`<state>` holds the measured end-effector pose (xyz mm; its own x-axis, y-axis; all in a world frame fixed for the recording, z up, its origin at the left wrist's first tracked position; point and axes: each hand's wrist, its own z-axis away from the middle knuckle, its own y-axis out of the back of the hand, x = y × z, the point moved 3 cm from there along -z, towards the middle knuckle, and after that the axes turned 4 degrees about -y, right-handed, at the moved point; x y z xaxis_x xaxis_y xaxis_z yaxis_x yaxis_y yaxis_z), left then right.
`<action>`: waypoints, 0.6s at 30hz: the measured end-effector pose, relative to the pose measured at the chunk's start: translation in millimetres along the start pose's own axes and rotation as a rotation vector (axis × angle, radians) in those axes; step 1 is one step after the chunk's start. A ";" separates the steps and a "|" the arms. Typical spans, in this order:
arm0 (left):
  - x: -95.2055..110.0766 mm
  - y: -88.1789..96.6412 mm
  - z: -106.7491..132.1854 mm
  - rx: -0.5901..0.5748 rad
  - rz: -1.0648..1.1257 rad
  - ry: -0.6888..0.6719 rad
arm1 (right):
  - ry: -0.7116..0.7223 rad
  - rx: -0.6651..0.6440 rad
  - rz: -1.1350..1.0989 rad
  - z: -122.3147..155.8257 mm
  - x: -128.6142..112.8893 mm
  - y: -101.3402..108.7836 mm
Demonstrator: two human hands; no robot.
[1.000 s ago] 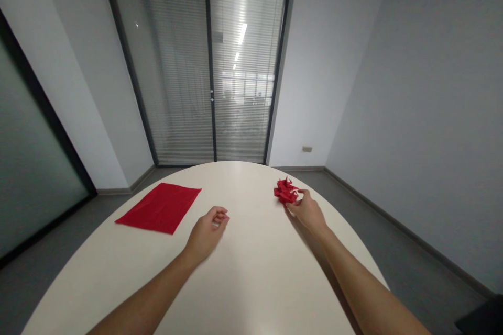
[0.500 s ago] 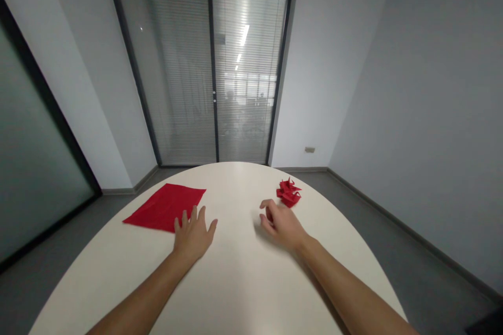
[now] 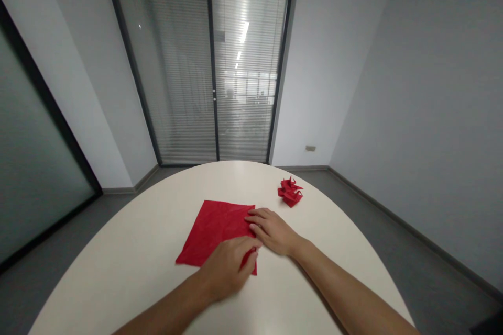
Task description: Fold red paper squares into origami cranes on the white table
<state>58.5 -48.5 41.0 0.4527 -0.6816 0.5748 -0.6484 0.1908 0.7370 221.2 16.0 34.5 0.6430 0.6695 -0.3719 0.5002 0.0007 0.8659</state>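
Where the hands are meeting: both are lying on a red square sheet of paper (image 3: 214, 227), which is resting flat on a white oval table (image 3: 129, 272), near its middle and just in front of the person.
Left hand: the left hand (image 3: 228, 272) is lying palm down over the sheet's near right corner, fingers loosely bent and close together; whether it is pinching the paper or only pressing it is not showing.
Right hand: the right hand (image 3: 273, 230) is lying spread and flat, holding nothing, its fingertips (image 3: 249, 215) touching the sheet's right-hand edge.
Sheet's look: it is showing a deep, even red, thin and matte, and is sitting slightly askew to the person; faint ripples are catching light across it, and its far edges are lying flush on the tabletop.
Doing this well: judging from the pose, the hands are settling and smoothing the sheet. Light pressure from flat fingers is looking like the best approach, stroking outward from the middle so that the ripples are leaving through the edges. One corner is wanting pinning down, so that the thin paper is not sliding on the smooth tabletop or creasing.
Nearby: a small pile of folded red paper shapes (image 3: 290, 192) is sitting beyond the right hand, well apart from the sheet.
Background: a glass sliding door with slatted blinds (image 3: 208, 73) is standing behind the table.
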 end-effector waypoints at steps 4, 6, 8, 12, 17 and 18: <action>-30.6 17.6 -1.5 0.183 -0.172 0.115 | -0.027 0.006 -0.021 1.9 5.6 -3.5; -55.4 24.6 2.3 0.237 -0.302 0.179 | -0.036 -0.006 -0.043 3.0 10.5 -4.8; -77.4 26.4 7.3 0.191 -0.395 0.216 | -0.050 -0.023 -0.048 3.7 16.6 -4.6; -88.5 15.7 11.5 0.035 -0.441 0.282 | -0.064 -0.044 0.015 3.5 18.3 3.0; -52.0 -6.9 -3.9 -0.093 -0.508 0.303 | -0.088 -0.014 -0.020 3.0 -13.6 5.5; -45.9 -10.0 -7.4 -0.120 -0.515 0.287 | -0.122 -0.028 -0.035 3.0 -19.2 1.8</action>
<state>48.7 -13.9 9.9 0.8481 -0.4931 0.1936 -0.2354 -0.0234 0.9716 211.5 0.9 42.2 0.6920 0.5734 -0.4386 0.5086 0.0440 0.8599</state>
